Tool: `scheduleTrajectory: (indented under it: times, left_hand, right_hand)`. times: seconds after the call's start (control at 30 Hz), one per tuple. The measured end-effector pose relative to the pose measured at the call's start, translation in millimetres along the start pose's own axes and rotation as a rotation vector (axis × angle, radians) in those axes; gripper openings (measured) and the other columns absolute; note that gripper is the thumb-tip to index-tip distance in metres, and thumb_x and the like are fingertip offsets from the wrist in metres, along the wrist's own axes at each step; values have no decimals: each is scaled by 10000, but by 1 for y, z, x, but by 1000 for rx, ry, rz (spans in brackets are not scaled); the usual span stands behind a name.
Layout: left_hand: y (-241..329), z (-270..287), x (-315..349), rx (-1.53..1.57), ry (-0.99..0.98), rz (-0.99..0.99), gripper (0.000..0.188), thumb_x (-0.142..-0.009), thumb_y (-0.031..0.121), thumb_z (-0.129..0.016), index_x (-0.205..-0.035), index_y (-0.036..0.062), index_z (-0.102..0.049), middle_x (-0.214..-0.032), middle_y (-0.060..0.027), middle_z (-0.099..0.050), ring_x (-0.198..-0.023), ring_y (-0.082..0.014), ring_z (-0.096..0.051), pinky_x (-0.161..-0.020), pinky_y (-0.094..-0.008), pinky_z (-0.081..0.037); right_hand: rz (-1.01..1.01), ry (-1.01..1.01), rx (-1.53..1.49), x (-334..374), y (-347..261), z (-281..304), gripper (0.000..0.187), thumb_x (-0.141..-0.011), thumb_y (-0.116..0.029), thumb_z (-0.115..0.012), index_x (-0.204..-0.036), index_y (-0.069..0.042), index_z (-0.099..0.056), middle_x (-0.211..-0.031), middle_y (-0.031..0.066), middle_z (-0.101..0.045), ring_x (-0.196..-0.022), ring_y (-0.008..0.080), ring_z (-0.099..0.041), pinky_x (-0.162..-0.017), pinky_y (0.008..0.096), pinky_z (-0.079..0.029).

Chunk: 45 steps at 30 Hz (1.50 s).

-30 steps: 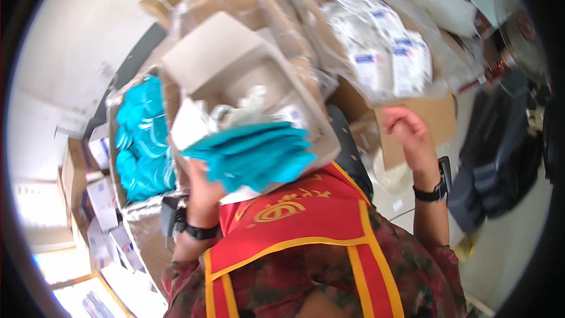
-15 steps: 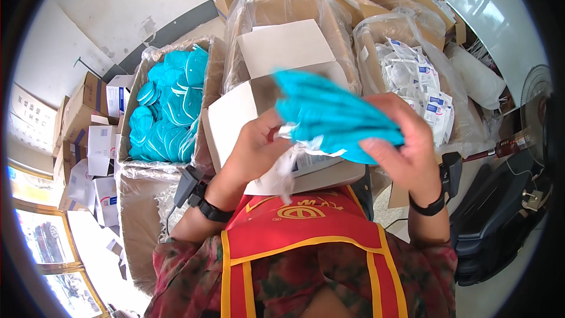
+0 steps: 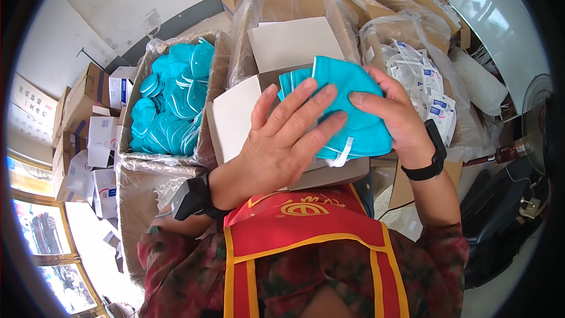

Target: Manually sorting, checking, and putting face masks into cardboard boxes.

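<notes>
A stack of teal folded face masks (image 3: 353,121) is gripped at its right side by my right hand (image 3: 395,112), thumb on top. My left hand (image 3: 291,126) lies with fingers spread and stretched against the left part of the stack. White ear straps (image 3: 343,153) hang from the lower edge of the masks. Beneath the stack stands an open white carton (image 3: 235,123), its flaps folded out; its inside is mostly hidden by the hands and masks.
On the left, a plastic-lined box (image 3: 123,135) holds many loose teal masks (image 3: 170,103). A lined box (image 3: 368,41) of white sealed packets (image 3: 432,91) stands right. Small cartons (image 3: 103,141) pile up far left. A fan (image 3: 535,103) is at the right.
The fanned mask bundle is now squared into a flatter stack. My left hand has let go of its edge and opened flat against it. My right hand keeps its hold.
</notes>
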<state>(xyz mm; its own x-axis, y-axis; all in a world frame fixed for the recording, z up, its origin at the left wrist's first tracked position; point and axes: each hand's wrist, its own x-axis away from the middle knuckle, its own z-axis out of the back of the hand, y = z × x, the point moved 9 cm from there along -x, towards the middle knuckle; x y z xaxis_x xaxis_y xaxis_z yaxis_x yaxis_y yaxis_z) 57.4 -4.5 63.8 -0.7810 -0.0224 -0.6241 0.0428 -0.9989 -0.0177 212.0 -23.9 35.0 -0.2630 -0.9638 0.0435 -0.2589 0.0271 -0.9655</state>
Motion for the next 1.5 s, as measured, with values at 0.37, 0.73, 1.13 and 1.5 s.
scheduleTrajectory:
  times: [0.37, 0.73, 1.13, 1.5]
  left_hand:
    - [0, -1, -8, 36, -30, -130, 457, -707, 79, -655, -1162, 103, -613, -1276, -99, -569, -1253, -267, -491, -1090, -481, -260]
    - [-36, 5, 1, 151, -190, 135, 450, -628, 81, -725, -1050, 17, -581, -974, -134, -622, -889, -320, -609, -755, -391, -507]
    - [4, -36, 62, 921, -358, 374, 493, -652, 154, -747, -1094, 23, -571, -949, -179, -602, -896, -384, -585, -781, -421, -485]
    - [22, 40, 31, 654, -463, -185, 231, -621, 168, -693, -771, 93, -534, -683, -36, -440, -632, -230, -527, -530, -355, -438]
  right_hand:
    - [-217, -79, -324, -4, 54, 2, 397, -898, -172, -618, -1245, -7, -518, -1125, 85, -625, -969, 163, -634, -831, 301, -529]
    - [-53, -349, 262, 33, 104, -43, 234, -946, -186, -571, -1115, -31, -615, -1179, 57, -595, -1022, 154, -573, -879, 274, -438]
    - [566, -562, 682, 67, 4, -112, 113, -815, -82, -688, -889, -49, -611, -1109, 97, -607, -1166, 299, -544, -946, 412, -429]
    - [157, -973, 169, 107, -14, -109, 99, -874, -71, -646, -907, -5, -579, -830, 96, -581, -822, 303, -597, -978, 465, -415]
